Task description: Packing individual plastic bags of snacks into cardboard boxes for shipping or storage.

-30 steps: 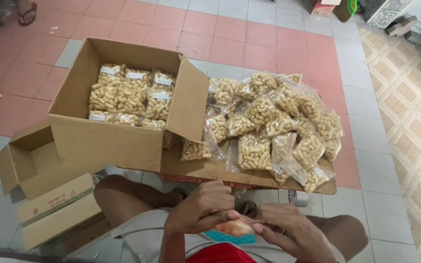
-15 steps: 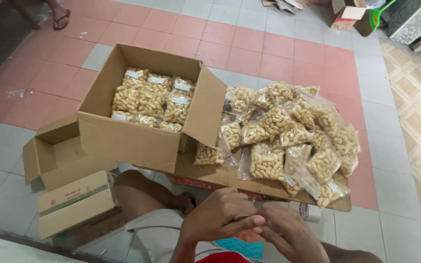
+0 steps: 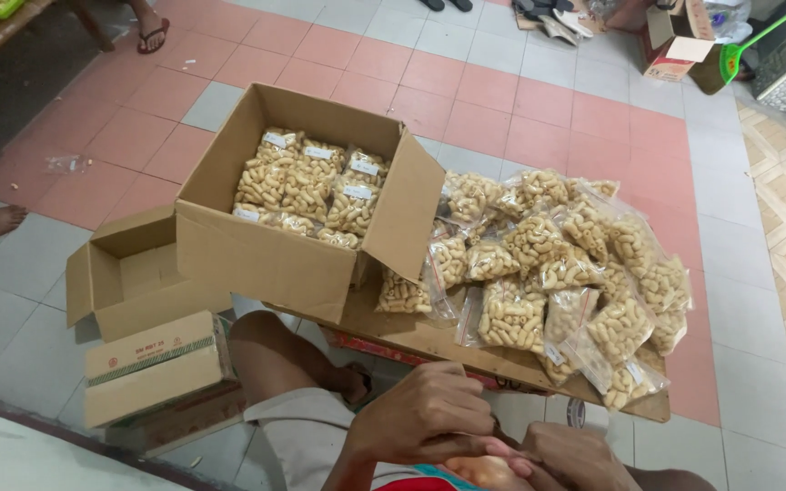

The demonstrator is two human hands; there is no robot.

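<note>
Both hands, left hand (image 3: 425, 414) and right hand (image 3: 575, 457), have stayed pinched shut on a bag (image 3: 484, 473) in the lap; box (image 3: 307, 195) and counter (image 3: 429, 336) unchanged.

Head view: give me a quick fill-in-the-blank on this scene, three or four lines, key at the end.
1. The big box with snack bags packed inside is made of ____.
2. The loose bags lie piled to the ____ of that box.
3. Both hands, left hand and right hand, meet at the ____ edge of the view.
4. The smaller open box stands on the ____.

Missing words: cardboard; right; bottom; floor
</note>
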